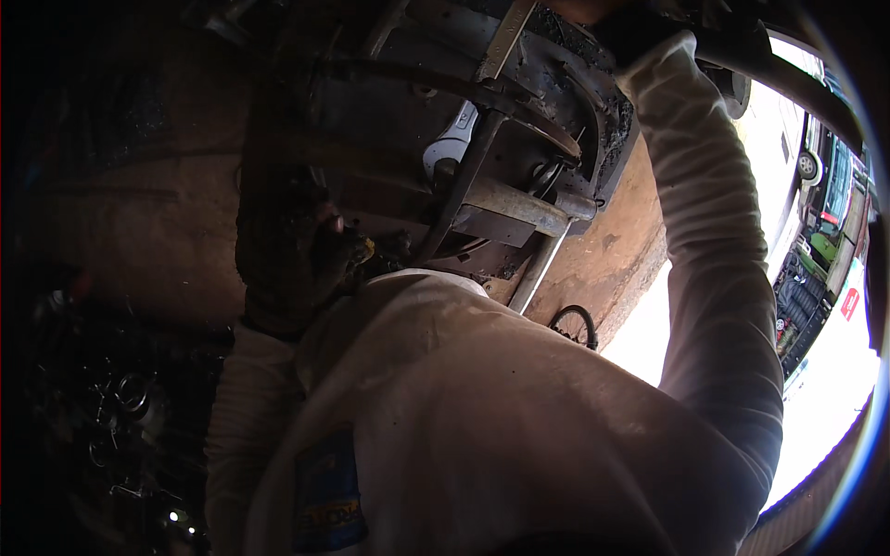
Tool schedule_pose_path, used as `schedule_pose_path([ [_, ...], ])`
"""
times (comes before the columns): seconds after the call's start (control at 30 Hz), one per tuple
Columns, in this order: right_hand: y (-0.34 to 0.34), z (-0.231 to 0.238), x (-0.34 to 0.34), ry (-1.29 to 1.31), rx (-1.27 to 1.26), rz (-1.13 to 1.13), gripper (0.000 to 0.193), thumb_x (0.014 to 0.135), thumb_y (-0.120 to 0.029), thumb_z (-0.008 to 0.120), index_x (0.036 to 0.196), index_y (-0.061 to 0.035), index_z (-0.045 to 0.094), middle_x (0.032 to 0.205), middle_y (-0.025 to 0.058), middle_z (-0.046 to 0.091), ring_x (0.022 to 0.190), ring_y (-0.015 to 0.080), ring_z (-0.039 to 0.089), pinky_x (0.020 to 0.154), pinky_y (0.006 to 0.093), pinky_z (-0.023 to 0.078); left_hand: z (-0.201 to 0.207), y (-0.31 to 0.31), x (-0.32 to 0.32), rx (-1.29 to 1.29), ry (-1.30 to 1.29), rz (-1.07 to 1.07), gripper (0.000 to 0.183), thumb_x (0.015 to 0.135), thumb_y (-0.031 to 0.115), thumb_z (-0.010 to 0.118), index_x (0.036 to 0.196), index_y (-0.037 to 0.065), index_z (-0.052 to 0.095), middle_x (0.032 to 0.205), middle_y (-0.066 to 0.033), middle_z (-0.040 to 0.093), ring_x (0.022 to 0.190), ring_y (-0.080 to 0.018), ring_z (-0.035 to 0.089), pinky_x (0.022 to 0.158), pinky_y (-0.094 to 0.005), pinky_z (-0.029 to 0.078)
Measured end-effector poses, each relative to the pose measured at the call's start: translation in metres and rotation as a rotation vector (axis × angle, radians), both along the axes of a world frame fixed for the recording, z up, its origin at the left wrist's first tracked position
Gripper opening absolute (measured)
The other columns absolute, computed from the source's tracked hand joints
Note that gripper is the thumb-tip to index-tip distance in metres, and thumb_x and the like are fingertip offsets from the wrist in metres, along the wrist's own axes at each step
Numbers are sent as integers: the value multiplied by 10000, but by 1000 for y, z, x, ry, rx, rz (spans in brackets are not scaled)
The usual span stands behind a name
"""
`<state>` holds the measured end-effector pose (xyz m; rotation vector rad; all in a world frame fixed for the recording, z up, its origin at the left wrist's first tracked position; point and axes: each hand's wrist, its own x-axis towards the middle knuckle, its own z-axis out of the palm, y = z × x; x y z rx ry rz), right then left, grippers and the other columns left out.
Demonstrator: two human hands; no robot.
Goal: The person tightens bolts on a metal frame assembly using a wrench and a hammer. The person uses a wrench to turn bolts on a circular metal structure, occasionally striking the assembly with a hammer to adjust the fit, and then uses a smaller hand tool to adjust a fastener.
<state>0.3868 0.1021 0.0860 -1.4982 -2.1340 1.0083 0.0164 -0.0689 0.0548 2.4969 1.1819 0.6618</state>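
My left hand, in what looks like a dark glove, is low at the left beside the near side of a dark metal frame. Deep shadow hides most of its fingers, and whether it grips anything does not show. At the top right my right arm reaches far out, and my right hand, dark too, is at the frame's far corner, with its fingers lost in shadow and partly cut off by the picture's edge. A large silver open-ended spanner rests in the frame between the hands, touched by neither.
A flat metal bar lies over the frame's top, and a round metal tube crosses its right side. Small metal parts are scattered in the dark at lower left. A black loop lies on the brown floor. Vehicles stand outside at right.
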Motion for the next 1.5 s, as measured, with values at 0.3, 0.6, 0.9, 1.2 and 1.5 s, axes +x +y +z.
schedule_pose_path([
  [0.3,60,-17,-91,-34,15,384,286,863,-264,677,645,-83,636,568,69,538,531,187,552,544,376,454,-4,0,-3,30,-76,-8,295,820,81,702,1109,54,650,913,-82,663,771,-257,656,658,-368,530],
  [0.6,64,-18,-91,-180,30,498,296,900,-311,610,737,-71,665,668,99,605,629,258,618,585,398,506,-3,-4,-5,-50,-12,18,269,864,119,682,1121,48,649,961,-94,686,805,-266,670,698,-368,539],
  [0.9,8,2,-28,-14,81,124,327,862,-317,667,643,-74,659,567,76,550,564,181,541,569,385,449,-1,-3,-6,-16,-23,11,222,877,163,681,1067,49,668,1086,-130,678,919,-310,672,758,-387,548],
  [1.2,8,-35,-13,-140,278,321,212,820,-184,688,646,-67,660,559,54,550,545,120,522,515,340,409,-2,-5,-4,-75,-24,22,194,879,180,692,1031,62,665,1096,-132,677,929,-312,671,756,-399,549],
  [1.5,-155,-30,51,-366,455,-19,177,820,-86,693,968,-158,757,613,20,532,527,169,536,447,320,429,3,-3,-4,-110,5,14,237,843,194,716,1056,90,707,1096,-128,673,1003,-325,647,850,-427,523],
])
